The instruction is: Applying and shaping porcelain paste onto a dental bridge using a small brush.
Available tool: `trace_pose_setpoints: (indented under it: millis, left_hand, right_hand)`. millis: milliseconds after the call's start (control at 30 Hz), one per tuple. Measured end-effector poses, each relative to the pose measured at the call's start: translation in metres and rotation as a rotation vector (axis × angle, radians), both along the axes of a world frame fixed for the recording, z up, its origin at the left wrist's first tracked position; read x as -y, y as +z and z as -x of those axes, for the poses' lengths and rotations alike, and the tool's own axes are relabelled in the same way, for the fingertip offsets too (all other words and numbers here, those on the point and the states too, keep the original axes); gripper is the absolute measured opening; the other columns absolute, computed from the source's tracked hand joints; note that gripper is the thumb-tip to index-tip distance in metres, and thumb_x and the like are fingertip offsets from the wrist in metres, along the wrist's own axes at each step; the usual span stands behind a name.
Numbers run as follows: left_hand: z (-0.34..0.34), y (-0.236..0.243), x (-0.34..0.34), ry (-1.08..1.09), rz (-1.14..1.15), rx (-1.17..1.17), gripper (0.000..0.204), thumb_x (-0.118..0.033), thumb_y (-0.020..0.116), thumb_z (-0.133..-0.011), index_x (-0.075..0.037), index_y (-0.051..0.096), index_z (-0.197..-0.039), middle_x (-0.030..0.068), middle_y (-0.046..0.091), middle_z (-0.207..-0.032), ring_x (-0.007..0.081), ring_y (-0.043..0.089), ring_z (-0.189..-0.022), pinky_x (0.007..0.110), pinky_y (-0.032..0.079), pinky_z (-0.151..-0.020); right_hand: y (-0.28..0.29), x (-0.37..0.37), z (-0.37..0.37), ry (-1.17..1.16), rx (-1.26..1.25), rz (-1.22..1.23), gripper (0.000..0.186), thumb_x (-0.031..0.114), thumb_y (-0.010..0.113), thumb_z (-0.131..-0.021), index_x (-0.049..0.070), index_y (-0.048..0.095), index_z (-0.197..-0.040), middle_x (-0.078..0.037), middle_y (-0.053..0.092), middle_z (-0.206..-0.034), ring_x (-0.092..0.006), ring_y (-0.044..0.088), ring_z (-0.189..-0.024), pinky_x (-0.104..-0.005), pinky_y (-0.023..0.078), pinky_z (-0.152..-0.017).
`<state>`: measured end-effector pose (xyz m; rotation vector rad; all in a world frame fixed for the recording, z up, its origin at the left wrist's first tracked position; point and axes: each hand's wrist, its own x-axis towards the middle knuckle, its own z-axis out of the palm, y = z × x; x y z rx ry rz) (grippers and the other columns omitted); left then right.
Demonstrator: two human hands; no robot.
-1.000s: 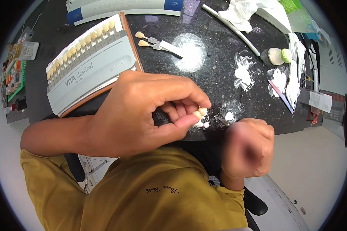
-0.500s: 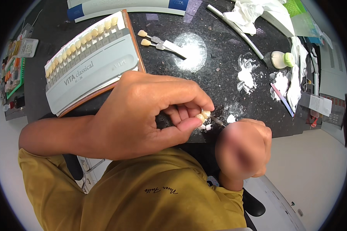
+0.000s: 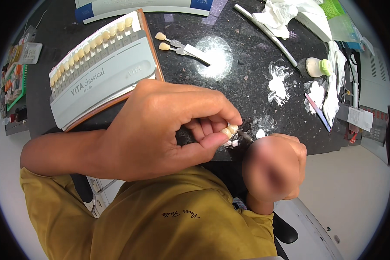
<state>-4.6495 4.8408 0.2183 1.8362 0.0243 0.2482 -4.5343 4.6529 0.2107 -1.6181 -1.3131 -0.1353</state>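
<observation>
Between thumb and forefinger, my left hand pinches a small joined pair of tooth-coloured dental crowns. A thin, dark-tipped hand tool reaches from my closed right hand toward the crowns' right side. Whether its tip touches them, I cannot tell. Part of the right hand is blurred, and most of the tool is hidden inside it. White crumbs of material lie on the dark speckled worktop below the crowns.
A grey tooth shade guide stands at left, with two loose shade tabs beyond my left hand. White powder, a green-capped bottle, a pink-and-purple stick, a long grey rod and crumpled tissue lie right.
</observation>
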Motion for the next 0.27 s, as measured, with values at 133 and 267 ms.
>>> trace_pose_setpoints:
  millis: [133, 267]
  left_hand:
    - [0.0004, 0.0014, -0.0001, -0.004, -0.004, -0.022, 0.025, 0.009, 0.067, -0.076, 0.003, 0.067, -0.101, 0.0126, 0.069, -0.088, 0.014, 0.069, -0.074, 0.022, 0.058, -0.064]
    - [0.0007, 0.0004, -0.0001, -0.002, -0.004, -0.016, 0.026, 0.009, 0.067, -0.076, 0.003, 0.067, -0.101, 0.0127, 0.069, -0.088, 0.0142, 0.069, -0.074, 0.022, 0.058, -0.064]
  right_hand:
    - [-0.0002, -0.0002, 0.0006, -0.018, 0.003, -0.01, 0.04, -0.011, 0.072, -0.057, 0.001, 0.069, -0.095, -0.007, 0.061, -0.082, -0.018, 0.062, -0.067, -0.0254, 0.048, -0.057]
    - [0.0004, 0.0005, 0.0017, -0.005, -0.011, 0.017, 0.04, -0.012, 0.071, -0.058, 0.002, 0.069, -0.096, -0.007, 0.061, -0.082, -0.0185, 0.063, -0.067, -0.0257, 0.049, -0.057]
